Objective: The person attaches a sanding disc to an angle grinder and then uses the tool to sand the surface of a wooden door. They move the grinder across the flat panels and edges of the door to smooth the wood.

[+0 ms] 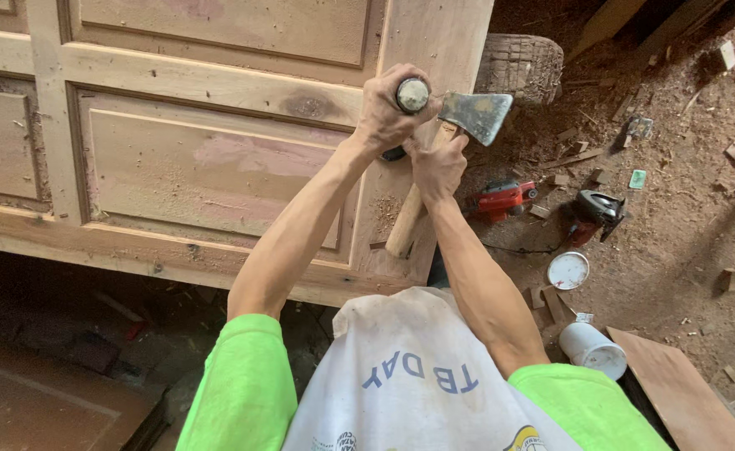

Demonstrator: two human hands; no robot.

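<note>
Nearest the camera, a white apron (417,376) with blue lettering is seen over bright green sleeves (242,384), from which both bare forearms are stretched forward. To the right of the apron, a white cup (593,349) is seen lying on its side beside a flat brown board (681,392), and a round white lid (568,270) lies just beyond it on the dirt floor (685,225), which is strewn with wood chips.

Further out, the right hand (439,167) is closed round the upper part of a pale wooden handle, so that a hatchet (476,115) is held with its grey metal head pointing right, just above the hand. The lower end of the handle is seen slanting down across the door's edge. The left hand (386,108) is wrapped tightly round a chisel (412,94), whose round, pale butt end is turned toward the camera; the blade is hidden behind the fist. The two hands are touching or nearly so, over the right stile of a panelled wooden door (200,159) that is laid across the work area.

Beyond the hands, a red power tool (503,199) and a black and red power tool (595,213) are seen on the floor, and a woven basket (519,65) stands farther back
</note>
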